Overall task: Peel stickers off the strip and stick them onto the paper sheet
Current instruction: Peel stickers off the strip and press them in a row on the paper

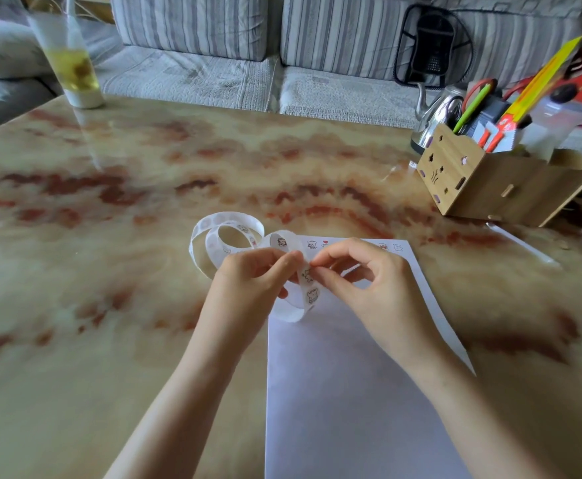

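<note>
Left grip [251, 274]: I see thumb and fingers clenched on the strip [229, 225], holding it just left of the peel point.
Right grip [369, 281]: thumb and forefinger pinch a sticker [307, 274] at its top edge; I cannot tell whether it has lifted yet.
Sticker: on the held run of strip, between the two grips and raised off the worktop [110, 236].
Strip axis: the held run goes far to near, curling under at the near end; the rest loops away to the far left.
Sheet [351, 392]: flat on the worktop, under the right grip, reaching toward me and to the right.
Placed row [317, 244]: a few stickers along the sheet's far edge.
Key relation: the right grip is nearer the sheet, so I judge the peel should pull right, off the strip, then go down onto the sheet below that row.
</note>
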A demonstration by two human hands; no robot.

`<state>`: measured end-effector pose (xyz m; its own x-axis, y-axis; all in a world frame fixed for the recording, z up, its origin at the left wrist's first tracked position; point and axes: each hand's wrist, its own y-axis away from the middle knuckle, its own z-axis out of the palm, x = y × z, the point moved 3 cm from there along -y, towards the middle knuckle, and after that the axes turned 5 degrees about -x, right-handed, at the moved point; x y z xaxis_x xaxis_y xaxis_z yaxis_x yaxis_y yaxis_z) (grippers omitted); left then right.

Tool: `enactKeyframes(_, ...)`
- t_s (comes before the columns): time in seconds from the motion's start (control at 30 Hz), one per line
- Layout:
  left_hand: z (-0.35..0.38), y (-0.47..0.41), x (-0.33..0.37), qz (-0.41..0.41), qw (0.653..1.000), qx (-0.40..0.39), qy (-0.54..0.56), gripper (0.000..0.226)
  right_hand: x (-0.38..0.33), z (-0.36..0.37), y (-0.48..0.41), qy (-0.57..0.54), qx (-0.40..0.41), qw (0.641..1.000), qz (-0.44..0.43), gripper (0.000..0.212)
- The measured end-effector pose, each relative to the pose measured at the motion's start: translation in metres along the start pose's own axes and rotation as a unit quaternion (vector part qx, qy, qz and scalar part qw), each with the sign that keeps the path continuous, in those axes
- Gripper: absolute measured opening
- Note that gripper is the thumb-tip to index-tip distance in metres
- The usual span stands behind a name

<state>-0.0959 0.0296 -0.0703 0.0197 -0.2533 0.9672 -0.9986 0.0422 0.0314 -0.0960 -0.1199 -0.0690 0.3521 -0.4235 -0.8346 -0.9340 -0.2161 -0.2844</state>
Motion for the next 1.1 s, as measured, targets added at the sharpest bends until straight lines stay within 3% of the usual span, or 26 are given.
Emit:
enactKeyframes(0.37,0.001,0.0,-0.004,0.0,1.0,0.011,-0.014,0.023,0.001,0.0,-0.002,0.07,0.0,0.997,-0.035,0.01)
enactKeyframes(0.63,0.001,-0.001,-0.004,0.013,1.0,0.011,-0.023,0.021,0.001,-0.002,-0.003,0.007,-0.023,1.0,0.01,0.008)
enactKeyframes(0.9,0.002,-0.002,-0.007,0.021,0.999,0.022,-0.043,0.022,0.003,0.0,-0.002,0.044,-0.028,0.999,0.001,0.007)
enactKeyframes(1.1,0.001,-0.007,-0.018,0.019,0.991,0.056,-0.123,0.024,0.001,-0.001,-0.003,0.01,-0.049,0.999,0.021,0.011)
